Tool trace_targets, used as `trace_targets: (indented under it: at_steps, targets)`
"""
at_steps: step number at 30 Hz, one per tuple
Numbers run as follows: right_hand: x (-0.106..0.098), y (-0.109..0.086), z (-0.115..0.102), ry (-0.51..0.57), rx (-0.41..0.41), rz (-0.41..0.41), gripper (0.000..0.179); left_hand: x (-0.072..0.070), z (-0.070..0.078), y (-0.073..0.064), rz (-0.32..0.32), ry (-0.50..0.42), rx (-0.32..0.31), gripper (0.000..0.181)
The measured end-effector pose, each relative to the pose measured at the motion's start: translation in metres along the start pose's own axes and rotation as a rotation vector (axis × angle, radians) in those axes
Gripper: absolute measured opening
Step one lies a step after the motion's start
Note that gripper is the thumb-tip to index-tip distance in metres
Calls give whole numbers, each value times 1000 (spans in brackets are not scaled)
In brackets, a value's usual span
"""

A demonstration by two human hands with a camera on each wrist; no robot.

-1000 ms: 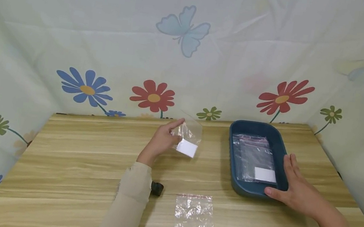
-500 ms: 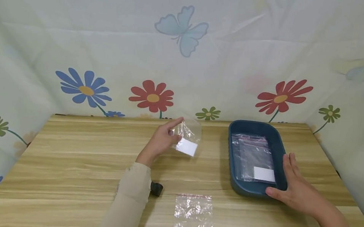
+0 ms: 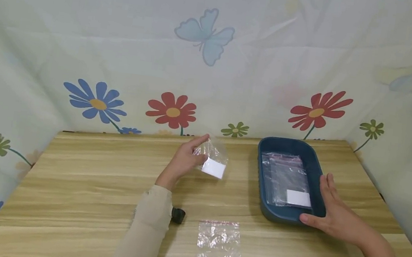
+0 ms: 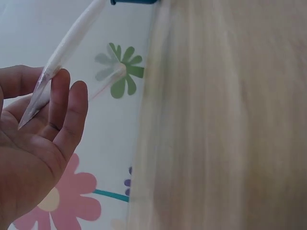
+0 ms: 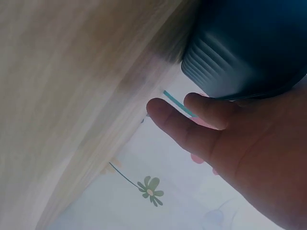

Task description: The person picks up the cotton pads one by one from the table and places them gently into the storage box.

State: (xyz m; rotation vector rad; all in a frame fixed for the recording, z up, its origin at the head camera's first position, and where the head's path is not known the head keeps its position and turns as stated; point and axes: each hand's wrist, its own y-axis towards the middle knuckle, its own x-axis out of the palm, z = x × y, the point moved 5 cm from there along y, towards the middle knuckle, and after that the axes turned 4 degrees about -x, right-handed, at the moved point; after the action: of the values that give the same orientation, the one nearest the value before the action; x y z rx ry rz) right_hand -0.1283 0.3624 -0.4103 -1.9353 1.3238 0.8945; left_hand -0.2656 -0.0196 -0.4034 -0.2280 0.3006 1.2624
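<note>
My left hand (image 3: 185,159) pinches a clear plastic zip bag (image 3: 216,149) between thumb and fingers, above the far middle of the table. A white label shows on the bag's lower part. In the left wrist view the same bag (image 4: 72,40) is seen nearly edge-on between the fingers. My right hand (image 3: 342,218) rests against the near right side of a dark blue plastic tray (image 3: 267,204), fingers straight and thumb at the front rim. The right wrist view shows its fingers (image 5: 177,124) beside the ribbed tray wall. Inside the tray lie clear zip bags (image 3: 287,178) with a white label.
Another clear zip bag (image 3: 218,249) with a red-edged seal and white label lies flat at the table's front middle. The wood-grain table (image 3: 83,199) ends at a flower-printed curtain (image 3: 130,49) behind and at both sides. Black straps' ends show at both wrists.
The held bag tilts and shifts very slightly in the left hand. The right hand stays at the tray, and the view moves only a little.
</note>
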Motion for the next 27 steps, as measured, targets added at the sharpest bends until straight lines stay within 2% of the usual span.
trace_targets:
  at_steps: [7, 12, 14, 18, 21, 27]
  targets:
    - [1, 1, -1, -24, 10, 17, 126, 12, 20, -7, -25, -44, 28, 69]
    - [0, 0, -3, -60, 20, 27, 126, 25, 29, -6, -50, -72, 46, 73]
    - [1, 0, -3, -77, 21, 27, 126, 28, 27, -3, -46, -68, 56, 73]
    - [1, 0, -4, -101, 34, 24, 126, 34, 36, -2, -43, -73, 103, 74]
    - [1, 0, -3, -112, 44, 22, 126, 40, 42, 0, -60, -94, 125, 75]
    - [0, 0, -3, -114, 41, 21, 126, 57, 50, 3, -126, -121, 123, 75]
